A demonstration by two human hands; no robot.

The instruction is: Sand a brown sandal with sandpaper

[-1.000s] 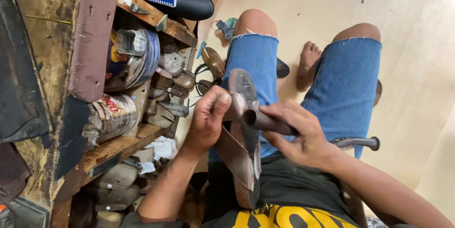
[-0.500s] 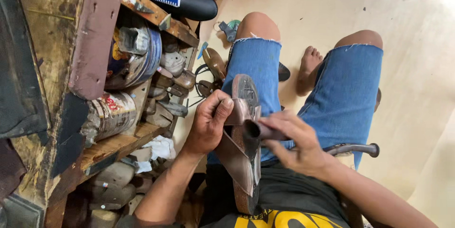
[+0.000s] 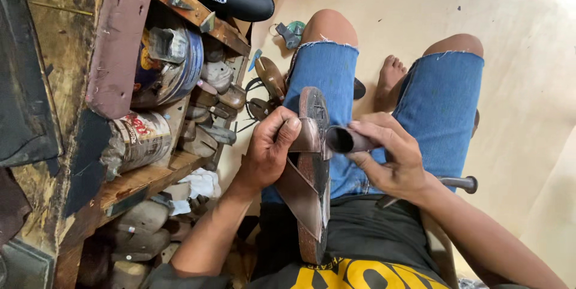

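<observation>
Left hand gripped the brown leather sandal, fingers curled around its strap and the thumb pressed on top. The sandal stood on edge over the lap, between the two hands, sole facing the right thigh. Right hand was closed around a hammer, the round head touching the strap beside the left thumb. To the left stood a wooden workbench with dented tin cans on its shelf.
</observation>
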